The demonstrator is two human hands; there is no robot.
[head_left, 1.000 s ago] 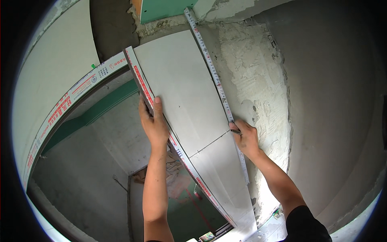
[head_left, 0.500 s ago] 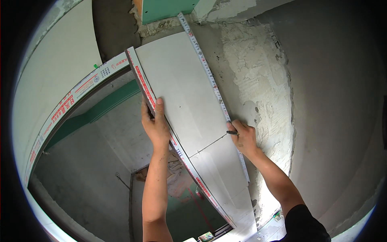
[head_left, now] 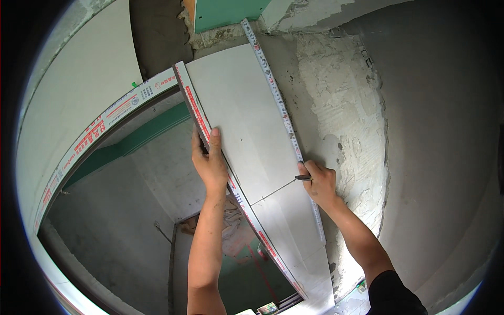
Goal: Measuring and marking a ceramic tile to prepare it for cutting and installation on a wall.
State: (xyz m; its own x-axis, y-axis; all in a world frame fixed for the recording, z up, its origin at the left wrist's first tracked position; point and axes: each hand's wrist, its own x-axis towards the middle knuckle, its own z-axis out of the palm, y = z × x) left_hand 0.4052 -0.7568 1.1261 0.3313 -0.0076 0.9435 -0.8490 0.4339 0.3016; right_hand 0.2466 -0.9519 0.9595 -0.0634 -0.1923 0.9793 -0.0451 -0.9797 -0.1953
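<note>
My left hand (head_left: 210,165) grips the dark frame (head_left: 190,100) with red-printed white film along the tile strip's left side, thumb on the front, fingers behind it. My right hand (head_left: 320,184) holds a black pen (head_left: 302,178) and rests against the long white measuring strip (head_left: 273,84) along the pale tile's right edge. The pen lies at the right end of a dark line drawn across the pale tile (head_left: 239,105). Part of the measuring strip is hidden under my right hand.
A frame header (head_left: 121,105) curves leftward above a dark opening onto a grey room. A green board (head_left: 226,11) stands at the top. Rough white plaster (head_left: 336,89) and grey wall (head_left: 441,157) lie to the right, a pale panel (head_left: 79,63) at upper left.
The whole view has shifted slightly right. My right hand and pen are a little lower, and the measuring strip's upper end sits slightly lower beside the tile. My left hand keeps its grip.
</note>
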